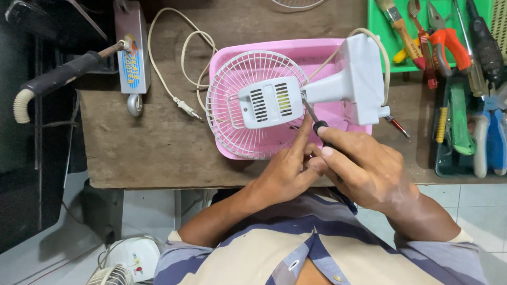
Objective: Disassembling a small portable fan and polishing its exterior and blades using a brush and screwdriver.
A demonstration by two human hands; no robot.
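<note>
Worn wooden tabletop [158, 148] carries a pink tray [317, 50] with a small white fan [274, 100] lying across it. Right hand [369, 171] closes its grip round a black-handled screwdriver [316, 122], tip at the fan's neck; left hand [288, 171], fingers curled, steadies the shaft just below.

Blue-yellow label [129, 68] on grey box, top left (text ignored).

Bright, even overhead light; soft shadows under the table [158, 153]; sharp focus throughout, slight wide-angle bending at edges.

White fan [269, 100], pink tray [317, 50], green tray [380, 31], blue-and-beige striped shirt [296, 243].
</note>
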